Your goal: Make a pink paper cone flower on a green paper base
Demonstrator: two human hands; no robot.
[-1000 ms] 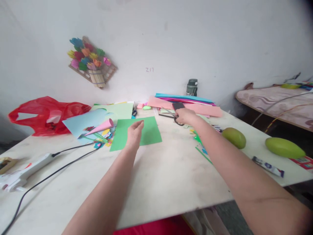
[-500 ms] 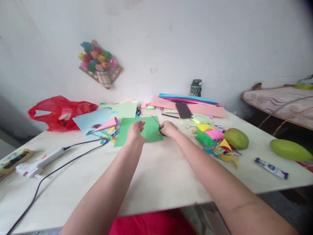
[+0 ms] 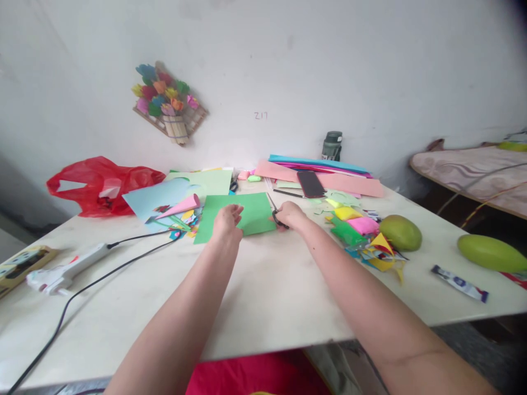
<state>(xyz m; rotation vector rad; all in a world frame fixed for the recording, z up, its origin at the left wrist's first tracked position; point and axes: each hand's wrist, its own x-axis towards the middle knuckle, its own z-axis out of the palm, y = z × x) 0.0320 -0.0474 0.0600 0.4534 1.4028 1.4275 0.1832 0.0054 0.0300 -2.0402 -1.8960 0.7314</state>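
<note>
A green paper sheet point(image 3: 255, 211) lies flat near the middle of the white table point(image 3: 267, 296). My left hand point(image 3: 228, 221) rests on the sheet's near edge with fingers curled on it. My right hand point(image 3: 289, 214) is closed around black-handled scissors point(image 3: 274, 210) at the sheet's right edge, blades pointing away from me. A pink paper cone point(image 3: 178, 208) and light blue paper point(image 3: 158, 196) lie to the left of the sheet.
A red plastic bag point(image 3: 99, 184) sits at far left. A white glue gun point(image 3: 61, 271) with a black cord lies at the near left. Coloured paper stack point(image 3: 325, 176), black phone point(image 3: 310, 184), paper scraps point(image 3: 358, 233), two green mangoes point(image 3: 400, 232) and a bottle point(image 3: 331, 145) are at right.
My right hand picked up the scissors from beside the paper stack and brought them to the green sheet's right edge. My left hand has stayed on the sheet.
</note>
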